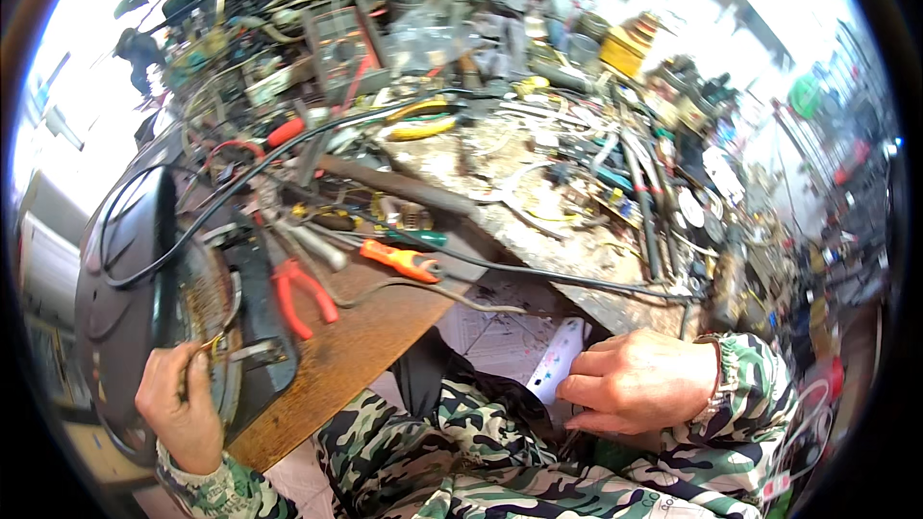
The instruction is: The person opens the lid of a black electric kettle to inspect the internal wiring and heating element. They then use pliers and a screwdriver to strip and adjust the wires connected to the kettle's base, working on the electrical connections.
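My left hand (181, 402) pinches a thin yellowish wire (214, 342) at the curved metal part of a large dark appliance housing (130, 279) on the left. A hinged black piece (260, 317) with metal fittings lies beside it. My right hand (642, 383) is curled at the lower right, beside a white oblong thing (558, 351) with coloured speckles; whatever its fingertips hold is hidden. Red-handled pliers (298, 298) and an orange-handled tool (389, 259) lie between my hands on the wooden board (317, 380), among loose cables.
A long black cable (596, 282) crosses the worn bench top (481, 149), which is crowded with tools, wires and parts. A yellow box (625, 48) stands at the back. My legs in camouflage trousers are below the board's front edge, with pale floor tiles (481, 327) behind.
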A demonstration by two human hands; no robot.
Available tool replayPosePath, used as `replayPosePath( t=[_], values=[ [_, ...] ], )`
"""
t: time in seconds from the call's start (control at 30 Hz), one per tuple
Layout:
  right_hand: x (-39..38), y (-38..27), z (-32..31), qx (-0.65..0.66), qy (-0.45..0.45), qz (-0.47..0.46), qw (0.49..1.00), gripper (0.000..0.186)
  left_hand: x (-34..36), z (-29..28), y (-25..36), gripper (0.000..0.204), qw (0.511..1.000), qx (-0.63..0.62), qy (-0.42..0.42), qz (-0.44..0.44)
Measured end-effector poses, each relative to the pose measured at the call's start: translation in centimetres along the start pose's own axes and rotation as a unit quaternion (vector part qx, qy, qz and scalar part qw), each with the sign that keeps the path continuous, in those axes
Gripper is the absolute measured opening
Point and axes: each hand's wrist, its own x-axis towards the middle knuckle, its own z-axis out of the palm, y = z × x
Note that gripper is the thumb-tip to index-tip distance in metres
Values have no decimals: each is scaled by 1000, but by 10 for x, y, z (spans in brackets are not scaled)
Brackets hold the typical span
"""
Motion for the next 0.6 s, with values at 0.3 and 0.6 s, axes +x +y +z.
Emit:
replayPosePath(
  t=[0.3,0.6],
  values=[
    [-88,31,29,70,223,131,963,28,0,8,-11,5,1000,3,-23,8],
    [-86,76,58,-221,484,305,790,23,-2,2,-17,5,997,46,-60,-7]
  ],
)
